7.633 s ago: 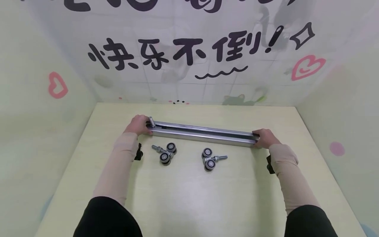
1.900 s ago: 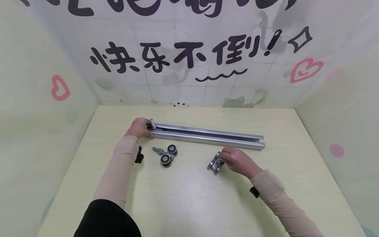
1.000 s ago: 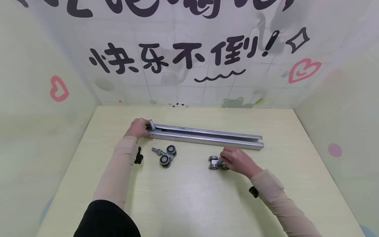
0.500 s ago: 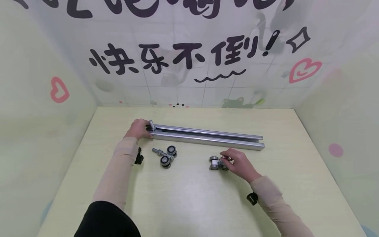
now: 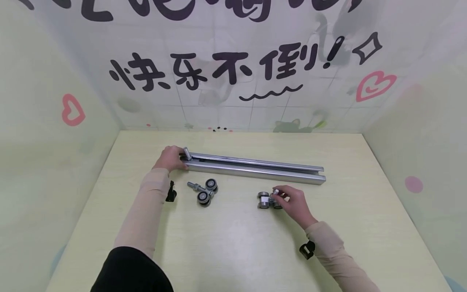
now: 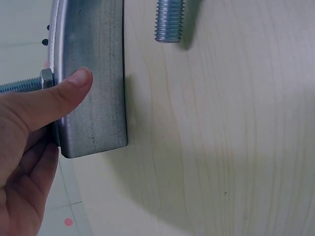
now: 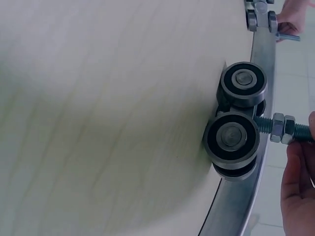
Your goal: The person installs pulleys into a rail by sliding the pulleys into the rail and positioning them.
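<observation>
A silver metal channel rail (image 5: 255, 170) lies slightly slanted across the back of the table, its slot facing up. My left hand (image 5: 169, 158) grips its left end, thumb along the side wall in the left wrist view. Beside that thumb a threaded bolt (image 6: 19, 85) with a nut stands out of the slot. In front of the rail's right half, a roller trolley (image 5: 264, 200) rests on its wheels, bolt upward. My right hand (image 5: 294, 201) pinches the tip of that bolt; the right wrist view shows two nuts (image 7: 282, 129) below the fingertips.
A second roller trolley (image 5: 204, 192) lies on its side in front of the rail's left half, bolt pointing left. The pale wooden table (image 5: 233, 251) is bounded by a printed back wall (image 5: 226, 113) and side walls.
My right hand has left the rail's right end and taken the right trolley by its bolt, turning it from its side onto its wheels. Lately its wrist swings nearer. My left hand stays put.
</observation>
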A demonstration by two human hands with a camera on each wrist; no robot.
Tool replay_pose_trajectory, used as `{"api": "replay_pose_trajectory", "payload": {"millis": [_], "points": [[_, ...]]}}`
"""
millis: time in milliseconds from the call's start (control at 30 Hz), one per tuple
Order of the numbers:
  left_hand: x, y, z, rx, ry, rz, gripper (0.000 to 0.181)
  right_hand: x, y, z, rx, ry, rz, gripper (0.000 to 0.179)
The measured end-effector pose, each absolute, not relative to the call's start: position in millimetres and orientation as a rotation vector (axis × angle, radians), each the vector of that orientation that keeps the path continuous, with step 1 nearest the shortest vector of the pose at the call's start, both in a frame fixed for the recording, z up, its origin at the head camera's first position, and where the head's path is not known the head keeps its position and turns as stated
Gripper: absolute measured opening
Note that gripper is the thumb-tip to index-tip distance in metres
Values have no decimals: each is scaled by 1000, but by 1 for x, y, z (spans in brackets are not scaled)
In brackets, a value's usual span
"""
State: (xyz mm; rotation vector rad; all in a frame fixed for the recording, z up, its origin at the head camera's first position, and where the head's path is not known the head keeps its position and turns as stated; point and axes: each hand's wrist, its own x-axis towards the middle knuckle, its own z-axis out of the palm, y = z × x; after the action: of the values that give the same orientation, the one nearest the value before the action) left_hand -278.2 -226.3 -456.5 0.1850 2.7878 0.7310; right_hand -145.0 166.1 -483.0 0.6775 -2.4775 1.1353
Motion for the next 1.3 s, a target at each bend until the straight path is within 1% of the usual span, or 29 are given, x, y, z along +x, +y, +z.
{"api": "replay_pose_trajectory", "payload": {"millis": [267,600,967,1300], "points": [[-279,-226,-455,195,2800,705,55,-145,165,-486,681,-2469,1119,20],[-279,-225,-454,207,2806,700,56,-147,164,-482,707,-2466,1012,12],[-279,-225,-456,188,2799,711,56,-146,161,-484,743,-2405,862,14],[-278,-225,-457,209,2806,712,53,-152,176,-480,684,-2398,790,14]]}}
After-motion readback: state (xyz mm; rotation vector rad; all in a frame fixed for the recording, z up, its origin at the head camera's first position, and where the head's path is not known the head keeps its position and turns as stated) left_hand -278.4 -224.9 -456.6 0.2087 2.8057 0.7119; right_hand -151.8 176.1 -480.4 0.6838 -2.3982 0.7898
